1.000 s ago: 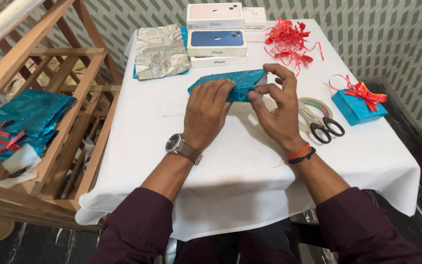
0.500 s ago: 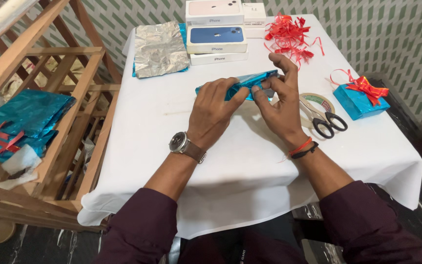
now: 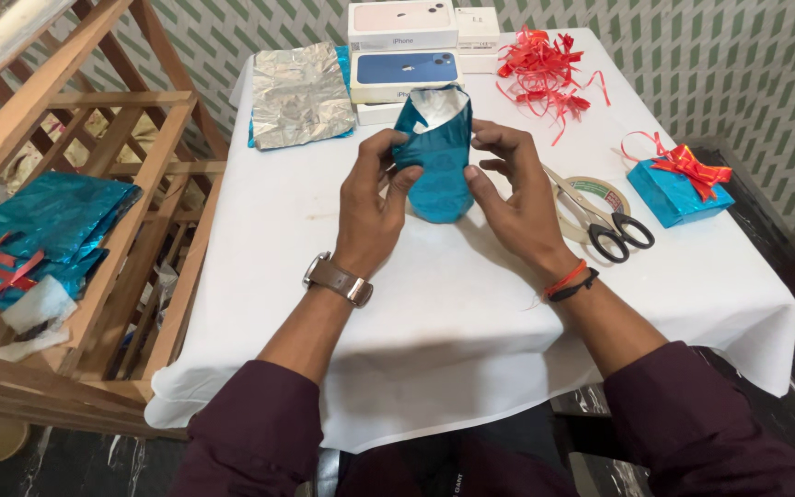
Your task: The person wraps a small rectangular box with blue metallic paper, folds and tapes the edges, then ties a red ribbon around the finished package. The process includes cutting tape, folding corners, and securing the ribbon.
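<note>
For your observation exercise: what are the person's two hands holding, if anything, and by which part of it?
Both hands hold one blue foil-wrapped box, stood on end. The left hand grips its left side, the right hand its right side; the open silver-lined top is free.

- The parcel [image 3: 436,170] between my hands is wrapped in glossy teal foil paper, crinkled, with a silvery lining showing at its open top.
- Under the parcel, the worktop [image 3: 434,294] wears a matt white cloth.
- Behind the parcel, smooth cardboard boxes [image 3: 404,55] lie beside a crumpled silver foil sheet [image 3: 299,95].
- Right of the parcel lie shiny red ribbon [image 3: 545,74] and metal scissors [image 3: 600,219] with black plastic handles.
</note>
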